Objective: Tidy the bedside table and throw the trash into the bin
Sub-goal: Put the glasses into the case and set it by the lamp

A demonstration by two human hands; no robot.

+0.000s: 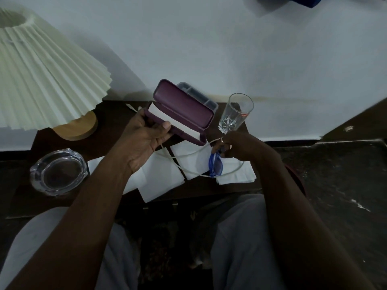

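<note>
Gripping the open purple case (182, 109) with the left hand (144, 137), thumb on the front edge and fingers curled underneath, raised above the back part of the bedside table (111, 116). Pinching the blue glasses (215, 164) with the right hand (238, 147), low over the white tissues (163, 178) and close to the white cable (188, 153). Most likely about to put the glasses inside. Keep the case level, with the lid wide open. Lift the glasses straight up first, clear of the cable. Cannot tell whether folded; fold before laying in. Mind the tall drinking glass (236, 111) just beside the right knuckles. Close only after seating flat on the white lining.
</note>
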